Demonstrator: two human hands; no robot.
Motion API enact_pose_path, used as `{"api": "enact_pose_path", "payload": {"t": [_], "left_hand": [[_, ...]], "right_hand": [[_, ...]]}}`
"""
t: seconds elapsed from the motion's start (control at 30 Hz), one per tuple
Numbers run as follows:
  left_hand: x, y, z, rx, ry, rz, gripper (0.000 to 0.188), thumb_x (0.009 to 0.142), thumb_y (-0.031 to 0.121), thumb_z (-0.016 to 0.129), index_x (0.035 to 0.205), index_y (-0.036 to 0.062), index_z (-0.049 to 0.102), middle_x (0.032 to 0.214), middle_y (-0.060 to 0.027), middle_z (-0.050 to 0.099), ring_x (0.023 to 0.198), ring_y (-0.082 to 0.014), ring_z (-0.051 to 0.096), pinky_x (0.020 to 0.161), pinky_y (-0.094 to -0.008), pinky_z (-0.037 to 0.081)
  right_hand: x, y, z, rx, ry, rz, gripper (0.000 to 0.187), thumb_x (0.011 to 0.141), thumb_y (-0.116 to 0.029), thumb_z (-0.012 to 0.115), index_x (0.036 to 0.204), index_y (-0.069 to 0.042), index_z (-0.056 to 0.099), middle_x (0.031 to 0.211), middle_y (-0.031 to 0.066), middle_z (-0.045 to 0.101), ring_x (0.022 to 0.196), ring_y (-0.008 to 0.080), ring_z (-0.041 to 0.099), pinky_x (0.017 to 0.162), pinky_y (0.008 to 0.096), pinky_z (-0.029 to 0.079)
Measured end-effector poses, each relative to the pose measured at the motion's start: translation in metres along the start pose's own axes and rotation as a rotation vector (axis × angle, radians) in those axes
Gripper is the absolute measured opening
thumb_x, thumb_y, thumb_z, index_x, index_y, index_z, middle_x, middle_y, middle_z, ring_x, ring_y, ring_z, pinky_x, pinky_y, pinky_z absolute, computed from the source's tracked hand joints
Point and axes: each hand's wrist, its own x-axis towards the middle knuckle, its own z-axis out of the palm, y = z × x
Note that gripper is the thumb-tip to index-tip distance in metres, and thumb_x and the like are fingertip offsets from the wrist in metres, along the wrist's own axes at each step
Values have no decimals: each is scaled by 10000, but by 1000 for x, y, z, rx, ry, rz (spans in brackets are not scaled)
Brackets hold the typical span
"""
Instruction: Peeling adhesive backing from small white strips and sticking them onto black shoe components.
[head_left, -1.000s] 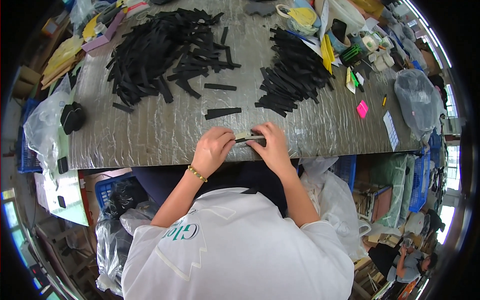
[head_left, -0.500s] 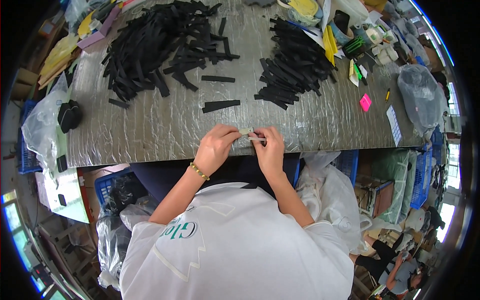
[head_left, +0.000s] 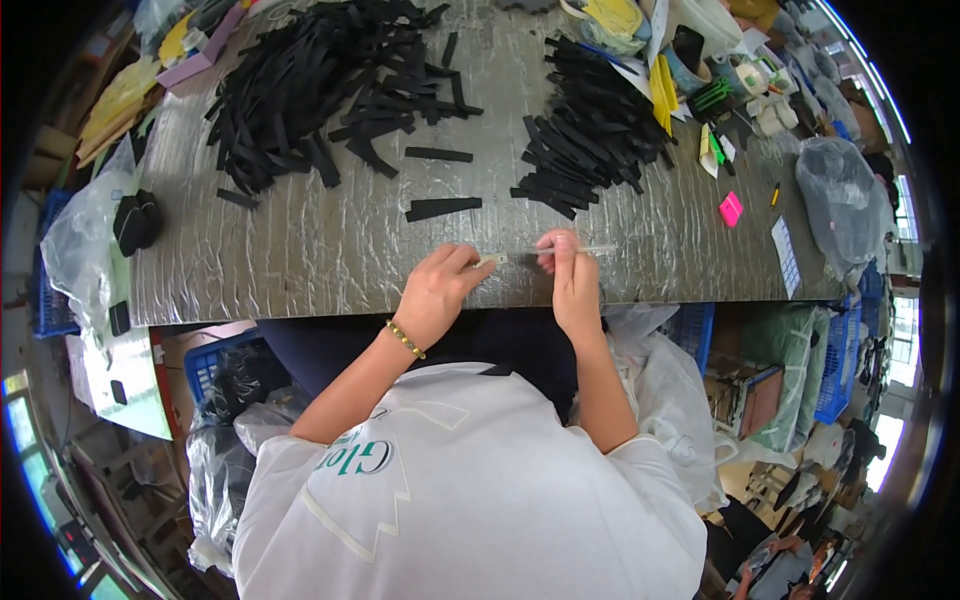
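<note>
Handling step, over the desk (head_left: 330,270): left hand (head_left: 436,286), grip pinched on a small pale piece (head_left: 499,259); right hand (head_left: 575,278), grip clamped on a slim strip (head_left: 605,248), kind unclear. Next move should call for steadiness.

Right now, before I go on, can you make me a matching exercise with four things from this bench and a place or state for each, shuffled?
Things
1. Left hand
2. Pink block
3. Right hand
4. Larger heap of black strips

Places and states
A. Gripping a thin pale stick
B. On the far left part of the table
C. Small pale piece at the fingertips
D. Right of the smaller heap

Pairs: 1-C, 2-D, 3-A, 4-B
</note>
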Motion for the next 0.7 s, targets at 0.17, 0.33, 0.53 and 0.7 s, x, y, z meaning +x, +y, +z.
{"api": "enact_pose_path", "payload": {"t": [0.17, 0.33, 0.53, 0.7], "left_hand": [[2, 2, 1, 37, -3, 26, 404, 751, -45, 627, 1107, 104, 748, 947, -50, 606, 901, -231, 611, 778, -339, 545], [2, 2, 1, 52, -4, 31, 400, 750, -38, 626, 1102, 108, 749, 946, -46, 602, 900, -228, 608, 777, -338, 546], [2, 2, -1, 49, -8, 23, 391, 754, -27, 627, 1099, 110, 749, 941, -47, 600, 899, -229, 608, 777, -339, 546], [3, 4, -1, 39, -4, 26, 390, 758, -25, 621, 1101, 110, 749, 934, -50, 598, 900, -234, 607, 777, -343, 546]], "right_hand": [[-2, 14, 9, 152, -95, 100, 315, 1071, -224, 517, 1051, 57, 657, 907, 103, 712, 799, 145, 684, 750, 270, 552], [-1, 11, 18, 311, -48, 145, 269, 1038, -181, 591, 1021, 77, 663, 884, 90, 722, 838, 134, 702, 789, 258, 558], [-3, 12, 13, 86, -98, 112, 217, 997, -150, 633, 997, 61, 684, 871, 119, 717, 788, 139, 703, 703, 273, 547], [-3, 17, 16, -10, -70, -34, 197, 965, -129, 653, 973, 66, 686, 817, 130, 699, 693, 181, 691, 649, 292, 526]]}}
